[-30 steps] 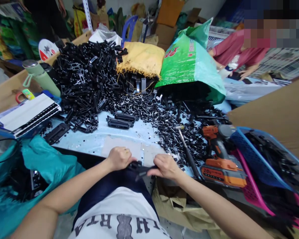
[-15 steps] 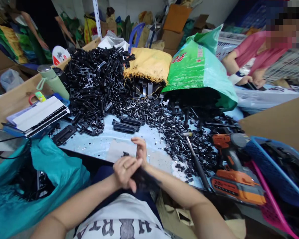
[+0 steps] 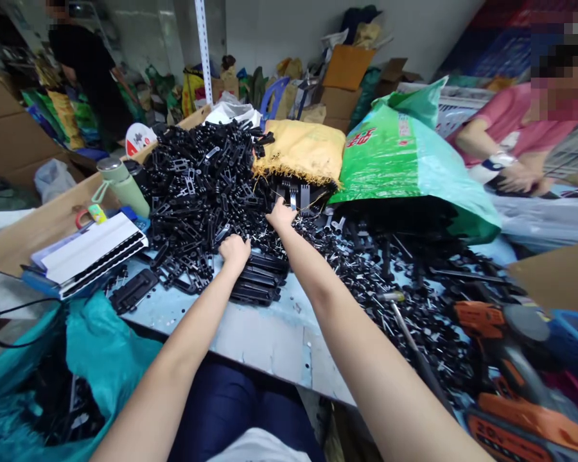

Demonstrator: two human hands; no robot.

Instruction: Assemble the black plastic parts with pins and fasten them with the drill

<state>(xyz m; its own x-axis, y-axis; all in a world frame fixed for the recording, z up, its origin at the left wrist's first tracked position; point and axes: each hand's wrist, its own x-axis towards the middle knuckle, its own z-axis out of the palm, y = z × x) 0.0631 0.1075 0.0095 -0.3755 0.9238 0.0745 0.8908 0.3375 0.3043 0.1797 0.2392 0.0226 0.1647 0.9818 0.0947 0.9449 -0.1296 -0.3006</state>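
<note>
My left hand is curled closed at the near edge of a heap of small black plastic parts; what its fingers hold is hidden. Just below it lies a row of long black plastic pieces, side by side on the table. My right hand reaches to the mouth of a yellow sack, fingers bent at flat forked pieces inside. Whether it grips one cannot be made out. Loose black-headed metal pins spread beside and under my right forearm.
A green bag stands at the back right. At the right lie a hammer-like tool and an orange cordless drill. A flask and papers sit left. A teal sack hangs at lower left. A co-worker's hands are far right.
Both hands have moved from close to my body out to the back of the table. More long black pieces lie in the row now. The view has shifted.
</note>
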